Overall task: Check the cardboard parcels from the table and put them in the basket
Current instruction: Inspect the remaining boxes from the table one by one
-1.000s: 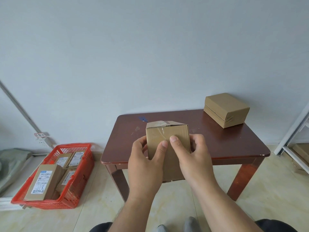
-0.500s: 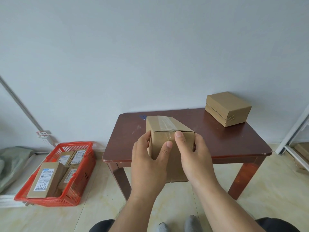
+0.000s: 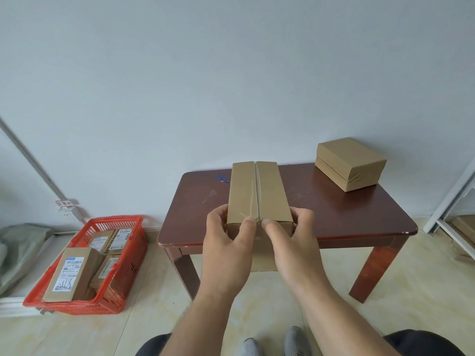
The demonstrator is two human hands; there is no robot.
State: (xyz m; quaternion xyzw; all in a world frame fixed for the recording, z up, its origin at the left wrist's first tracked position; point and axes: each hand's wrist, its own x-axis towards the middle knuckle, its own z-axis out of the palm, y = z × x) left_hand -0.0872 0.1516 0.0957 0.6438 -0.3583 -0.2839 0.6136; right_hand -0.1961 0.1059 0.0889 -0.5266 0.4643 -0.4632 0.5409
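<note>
1. Head view: we hold a cardboard parcel in the air above the near edge of the table; our left hand and right hand each curl round its near end, thumbs meeting at the taped centre seam
2. We judge it light and stiff, since fingertips alone carry it; the smooth tape could slip, so gripping the bare cardboard sides seems safest
3. A second parcel sits on the table's far right corner, well apart, untouched
4. The red basket stands on the floor left of the table, already holding several labelled parcels, leaning and overlapping; room remains near its right side
</note>
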